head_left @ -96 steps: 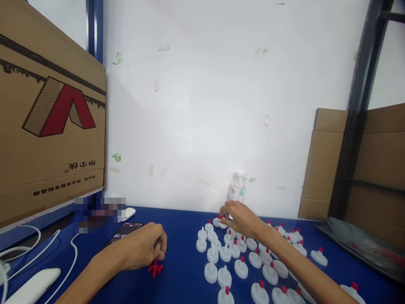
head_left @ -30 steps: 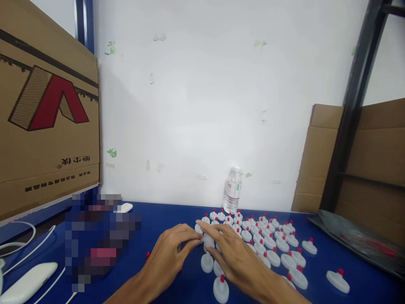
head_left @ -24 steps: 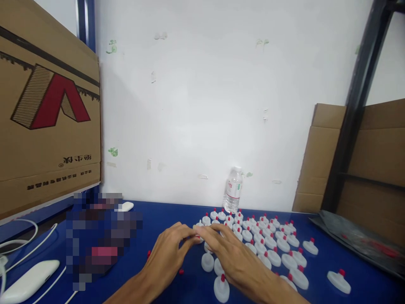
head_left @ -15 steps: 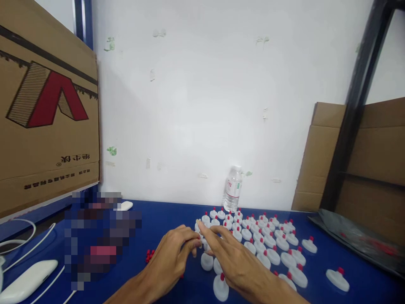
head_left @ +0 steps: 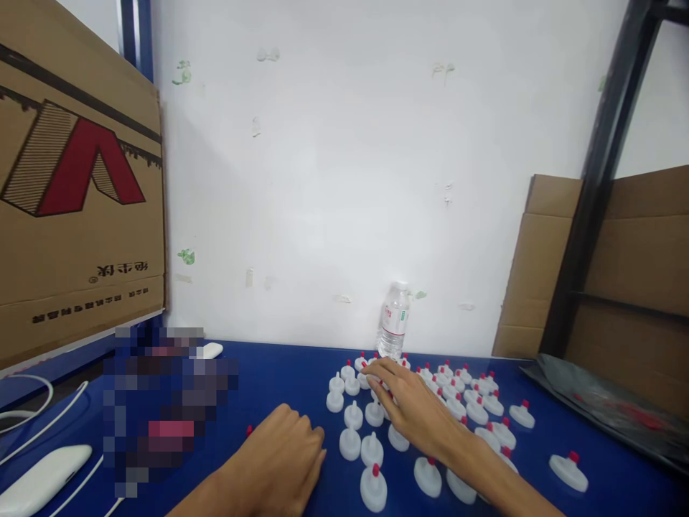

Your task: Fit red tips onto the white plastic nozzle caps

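Many white plastic caps (head_left: 349,444) stand on the blue table (head_left: 280,377); most carry a small red plug, like the near one (head_left: 373,490), while several at the left have none. My right hand (head_left: 417,413) lies stretched over the caps, fingers out and apart, fingertips touching the far rows near the bottle. My left hand (head_left: 280,463) rests on the table left of the caps, knuckles up and fingers curled under; what is in it is hidden. A loose red plug (head_left: 249,431) shows just left of that hand.
A water bottle (head_left: 395,323) stands against the white wall. A large cardboard box (head_left: 75,187) sits at the left, flat cardboard (head_left: 543,273) and a black post (head_left: 597,179) at the right. A dark plastic bag (head_left: 608,409) lies right; a white device (head_left: 43,477) with cables lies near left.
My hands, which met over one cap at the left of the group, have parted. The right hand reached out to the far rows; the left drew back toward me.
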Motion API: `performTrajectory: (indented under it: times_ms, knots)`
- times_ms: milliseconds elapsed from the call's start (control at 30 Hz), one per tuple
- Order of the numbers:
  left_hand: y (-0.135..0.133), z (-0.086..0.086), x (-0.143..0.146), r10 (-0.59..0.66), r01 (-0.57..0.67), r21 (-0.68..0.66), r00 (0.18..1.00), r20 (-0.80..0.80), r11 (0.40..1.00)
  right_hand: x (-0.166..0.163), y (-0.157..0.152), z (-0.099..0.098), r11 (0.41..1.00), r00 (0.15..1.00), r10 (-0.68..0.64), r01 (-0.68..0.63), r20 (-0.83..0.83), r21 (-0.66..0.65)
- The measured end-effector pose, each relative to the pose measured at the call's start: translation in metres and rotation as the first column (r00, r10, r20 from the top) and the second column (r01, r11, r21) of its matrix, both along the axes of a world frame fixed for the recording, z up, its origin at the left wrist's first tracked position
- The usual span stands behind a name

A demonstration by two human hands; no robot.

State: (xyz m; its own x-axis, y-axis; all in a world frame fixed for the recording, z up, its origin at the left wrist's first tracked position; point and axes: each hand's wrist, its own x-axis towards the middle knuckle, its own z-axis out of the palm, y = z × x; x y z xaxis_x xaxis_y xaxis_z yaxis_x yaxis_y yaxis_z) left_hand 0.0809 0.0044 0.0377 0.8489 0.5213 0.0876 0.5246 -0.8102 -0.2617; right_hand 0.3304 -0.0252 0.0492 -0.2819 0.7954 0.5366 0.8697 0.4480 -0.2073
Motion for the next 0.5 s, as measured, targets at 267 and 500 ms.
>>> performTrajectory:
  times_ms: [267,500]
  knots:
    - [0.008,-0.004,0.001,-0.040,0.042,0.047,0.998,-0.043,0.998,0.002,-0.005,-0.003,0.989,0.989,0.090,-0.075,0.116,-0.125]
    - [0.009,0.009,0.002,0.043,-0.045,0.021,0.993,0.112,0.999,0.009,-0.006,0.010,0.999,0.994,-0.031,0.035,0.105,-0.037]
